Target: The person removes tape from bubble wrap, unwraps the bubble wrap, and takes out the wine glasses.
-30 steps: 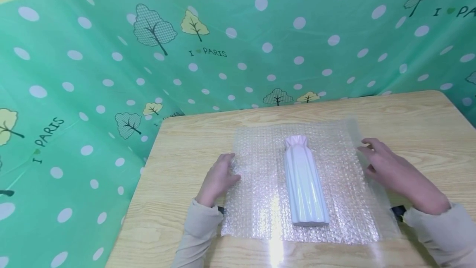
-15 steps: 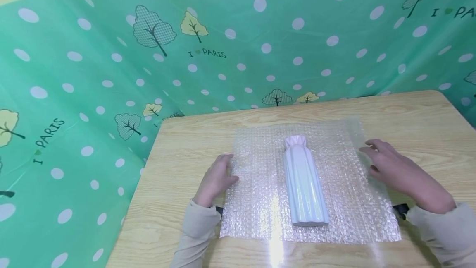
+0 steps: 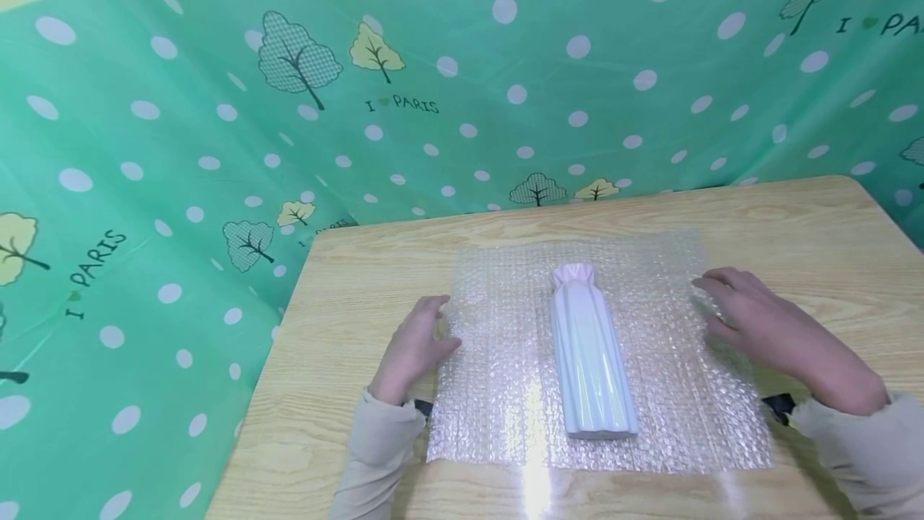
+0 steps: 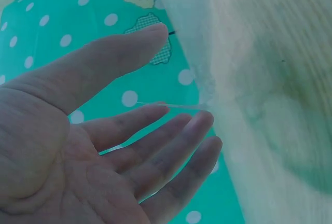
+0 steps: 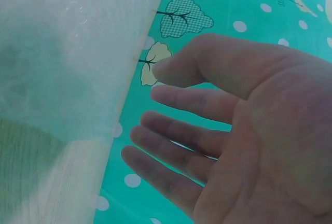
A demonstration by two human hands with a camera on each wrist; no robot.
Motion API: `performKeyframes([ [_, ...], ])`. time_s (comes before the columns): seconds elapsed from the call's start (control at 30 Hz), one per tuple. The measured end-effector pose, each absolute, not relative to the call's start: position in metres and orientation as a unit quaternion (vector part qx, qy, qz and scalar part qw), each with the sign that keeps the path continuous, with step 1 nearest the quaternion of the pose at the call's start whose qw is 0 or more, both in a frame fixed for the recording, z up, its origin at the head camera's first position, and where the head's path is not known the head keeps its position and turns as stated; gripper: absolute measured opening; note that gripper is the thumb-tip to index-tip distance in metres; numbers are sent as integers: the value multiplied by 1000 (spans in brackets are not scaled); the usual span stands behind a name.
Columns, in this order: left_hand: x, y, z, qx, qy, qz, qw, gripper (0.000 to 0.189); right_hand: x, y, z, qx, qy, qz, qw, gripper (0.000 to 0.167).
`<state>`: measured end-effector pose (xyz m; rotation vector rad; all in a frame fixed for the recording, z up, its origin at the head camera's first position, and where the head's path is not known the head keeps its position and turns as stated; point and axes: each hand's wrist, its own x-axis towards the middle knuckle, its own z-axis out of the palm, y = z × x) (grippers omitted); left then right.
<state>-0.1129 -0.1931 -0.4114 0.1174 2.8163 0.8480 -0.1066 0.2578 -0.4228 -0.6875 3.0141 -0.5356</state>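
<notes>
A glossy vase (image 3: 593,359), pale blue fading to pinkish white at its gathered neck, lies on its side with the neck toward the back. Under it a sheet of clear bubble wrap (image 3: 498,392) is spread on the table. My left hand (image 3: 413,347) is at the sheet's left edge, thumb apart from the loosely bent fingers. Along the right edge, my right hand (image 3: 765,323) has its fingertips overlapping the sheet in the head view. In the wrist views both the left palm (image 4: 104,146) and the right palm (image 5: 254,146) show, with nothing gripped.
The light wood-grain table (image 3: 289,424) extends around the sheet on all sides. Behind and to the left hangs a green dotted cloth (image 3: 180,223) printed with trees and lettering. A bright glare streak falls on the sheet left of the vase.
The bubble wrap's right margin, which stood out as a separate strip, now lies flatter. My left hand has shifted slightly left, and my right hand has moved only a little. The vase stays put.
</notes>
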Motion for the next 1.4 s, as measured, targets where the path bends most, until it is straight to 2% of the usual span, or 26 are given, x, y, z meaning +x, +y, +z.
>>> performKeyframes([
  [0.3, -110, -192, -394, 45, 957, 279, 64, 74, -108, 248, -411, -216, 957, -193, 12, 52],
  [0.6, -114, -179, -390, 80, 956, 278, 53, 73, -108, 238, -406, -221, 952, -211, 16, 52],
  [0.97, -116, -160, -392, 98, 947, 305, 36, 63, -111, 223, -404, -232, 948, -219, 8, 54],
  [1.4, -117, -139, -396, 92, 934, 342, 52, 61, -114, 201, -399, -216, 942, -251, 47, 63],
])
